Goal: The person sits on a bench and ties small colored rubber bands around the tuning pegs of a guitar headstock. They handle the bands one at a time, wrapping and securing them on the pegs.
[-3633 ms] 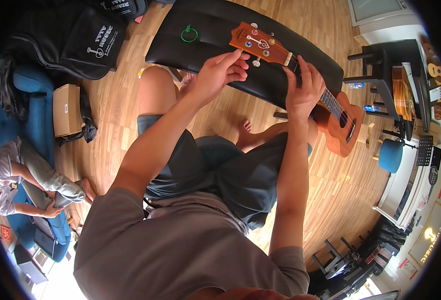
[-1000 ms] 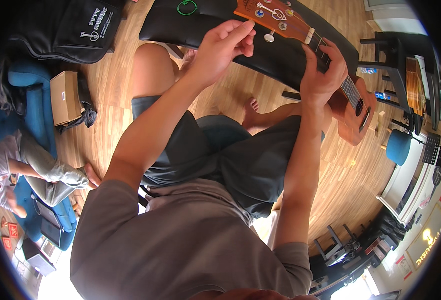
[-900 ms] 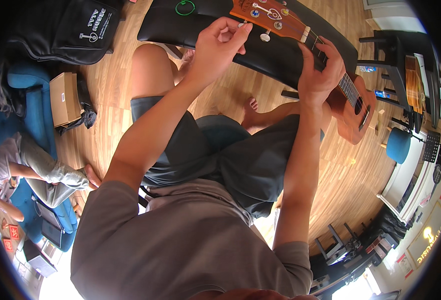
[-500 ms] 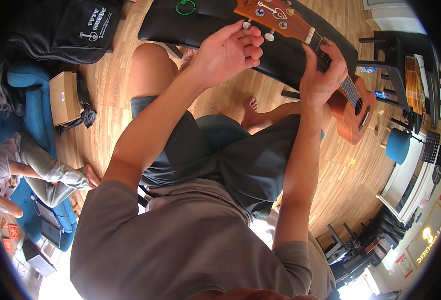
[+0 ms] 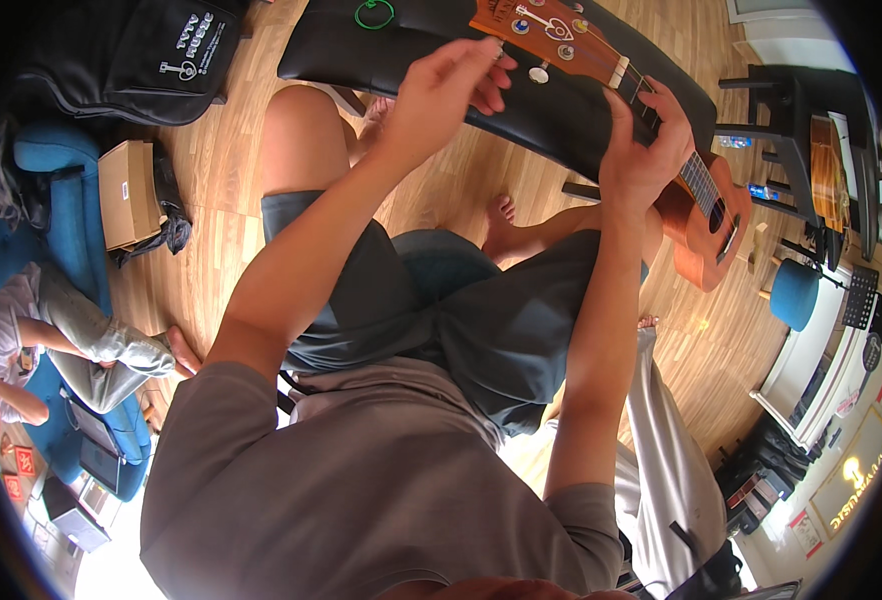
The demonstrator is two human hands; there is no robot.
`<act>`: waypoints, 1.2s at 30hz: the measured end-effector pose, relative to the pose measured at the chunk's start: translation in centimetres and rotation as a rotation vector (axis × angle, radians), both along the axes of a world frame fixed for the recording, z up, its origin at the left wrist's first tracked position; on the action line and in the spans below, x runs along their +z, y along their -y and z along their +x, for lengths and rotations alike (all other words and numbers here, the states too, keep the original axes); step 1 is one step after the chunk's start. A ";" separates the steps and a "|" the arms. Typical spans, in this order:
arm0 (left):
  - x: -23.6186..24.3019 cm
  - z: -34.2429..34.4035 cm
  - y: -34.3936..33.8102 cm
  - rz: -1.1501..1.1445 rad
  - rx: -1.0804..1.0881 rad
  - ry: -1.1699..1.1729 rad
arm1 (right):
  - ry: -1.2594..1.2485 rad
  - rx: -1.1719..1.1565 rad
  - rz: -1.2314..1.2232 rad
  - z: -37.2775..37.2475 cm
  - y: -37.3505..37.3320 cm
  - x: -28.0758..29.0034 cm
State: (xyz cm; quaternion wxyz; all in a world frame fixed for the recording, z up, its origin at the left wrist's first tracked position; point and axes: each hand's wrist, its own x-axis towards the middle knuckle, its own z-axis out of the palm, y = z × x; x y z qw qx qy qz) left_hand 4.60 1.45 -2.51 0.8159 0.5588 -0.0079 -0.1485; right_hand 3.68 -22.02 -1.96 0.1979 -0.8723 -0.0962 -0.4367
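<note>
A small brown ukulele (image 5: 709, 250) lies slanted over the black padded bench (image 5: 401, 55), its headstock (image 5: 593, 62) toward the top of the view. My right hand (image 5: 649, 140) wraps the neck just below the nut, with the thumb on the near side and fingers over the strings. At the headstock's near edge, my left hand (image 5: 446, 95) pinches a tuning peg between thumb and forefinger; the fingertips mostly cover that peg. Another pale tuning peg (image 5: 539, 74) shows free beside it. A coiled green string (image 5: 374, 14) rests on the bench.
A black instrument bag (image 5: 121, 65) lies at upper left, near a cardboard box (image 5: 128, 195) and a blue sofa (image 5: 71, 215) where a person sits. At lower right, another person's light-trousered leg (image 5: 666, 460) is close behind my right arm. Dark chairs (image 5: 786, 150) stand at right.
My left hand has turned over, its fingers drawing together at the tuning peg. My right hand stays on the neck. A person's light-trousered leg has come into view at lower right.
</note>
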 end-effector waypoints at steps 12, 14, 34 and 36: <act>-1.1 0.2 0.2 -0.822 -0.300 -0.302 | 0.016 0.012 0.035 0.1 -0.1 0.1; -1.1 0.2 0.2 -0.702 -0.233 -0.237 | 0.016 0.007 0.037 0.1 -0.2 0.2; -0.9 0.4 0.3 -0.863 -0.302 -0.323 | -0.003 -0.006 0.033 0.0 -0.1 0.3; -0.9 0.4 0.2 -0.629 -0.208 -0.218 | -0.007 -0.014 0.036 -0.1 -0.2 0.3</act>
